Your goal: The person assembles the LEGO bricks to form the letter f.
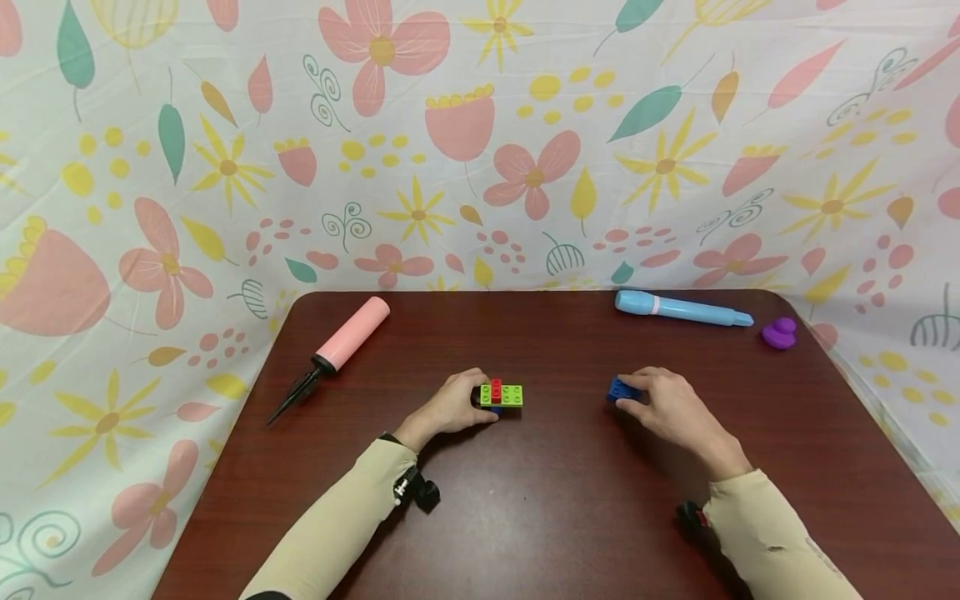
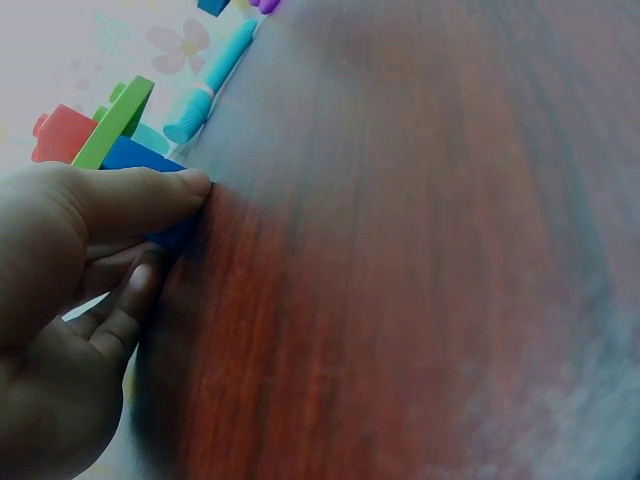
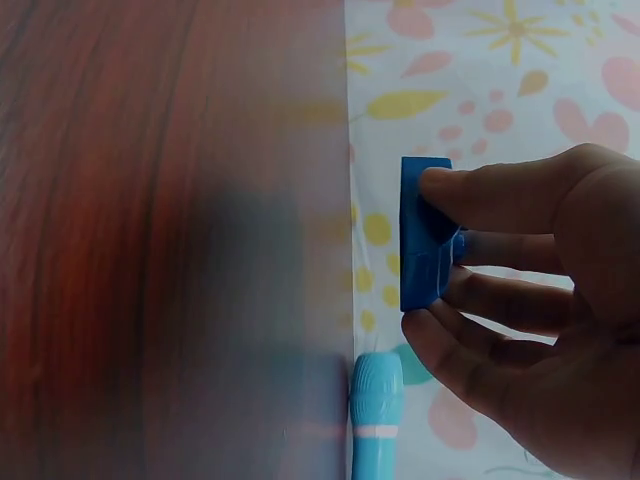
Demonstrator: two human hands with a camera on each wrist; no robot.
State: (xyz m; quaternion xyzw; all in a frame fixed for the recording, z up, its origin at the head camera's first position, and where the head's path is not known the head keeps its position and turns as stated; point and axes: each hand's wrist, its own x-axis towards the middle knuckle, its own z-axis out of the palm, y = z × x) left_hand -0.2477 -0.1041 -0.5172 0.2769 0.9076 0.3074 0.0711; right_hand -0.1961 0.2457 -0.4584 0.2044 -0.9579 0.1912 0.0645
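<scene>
Left of the table's middle, my left hand (image 1: 450, 406) grips a small stack of toy building bricks. On top of the stack a red brick (image 1: 496, 391) crosses a lime green brick (image 1: 514, 396). Beneath them, the left wrist view shows a blue brick (image 2: 140, 154) pinched between thumb and fingers, right at the tabletop. My right hand (image 1: 675, 410), apart on the right, pinches another blue brick (image 1: 619, 390) between thumb and fingertips. In the right wrist view this studded brick (image 3: 424, 235) is held above the table, its studs facing the palm.
A pink hand pump (image 1: 356, 333) with a black nozzle lies at the back left of the brown table (image 1: 480, 517). Along the back right edge lies a light blue tube-shaped toy (image 1: 690, 310), with a purple knobbed object (image 1: 780, 333) beside it. A flowered cloth (image 1: 480, 183) hangs behind.
</scene>
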